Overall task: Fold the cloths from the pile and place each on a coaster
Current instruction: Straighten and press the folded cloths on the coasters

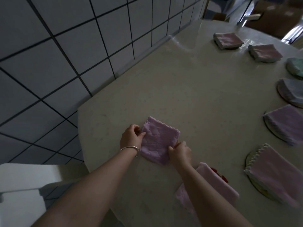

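**Lilac cloth being held at two edges on the table**

A folded lilac cloth (157,140) is lying flat on the pale speckled table (188,95), and everything else is being placed here relative to it. Its left edge is being pinched by the left hand (131,138), whose fingers (142,134) are being curled closed over a small bunch of fabric. A silver bangle (130,149) is being worn on that wrist. The cloth's near right corner is being gripped by the right hand (180,154), thumb and fingers being pressed together on the fabric.

Just behind the right forearm, nearer the person than the lilac cloth, the pile of unfolded cloths (213,185) is lying, pink and lilac, with a bit of something red (218,173) showing at its far side.

To the right of the lilac cloth, well apart from it, a curved row of folded cloths is resting on round coasters. The nearest, a pink cloth with a scalloped trim (272,174), is covering a dark-rimmed coaster (255,184). Beyond it a purple cloth (285,123) is sitting on its coaster, then a grey-blue cloth (290,90), then a green cloth (295,66) cut off by the frame. Farthest from the lilac cloth, two pink folded cloths (227,40) (264,52) are lying side by side.

Left of and beyond the lilac cloth, a white tiled wall (65,54) with dark grout is bordering the table.
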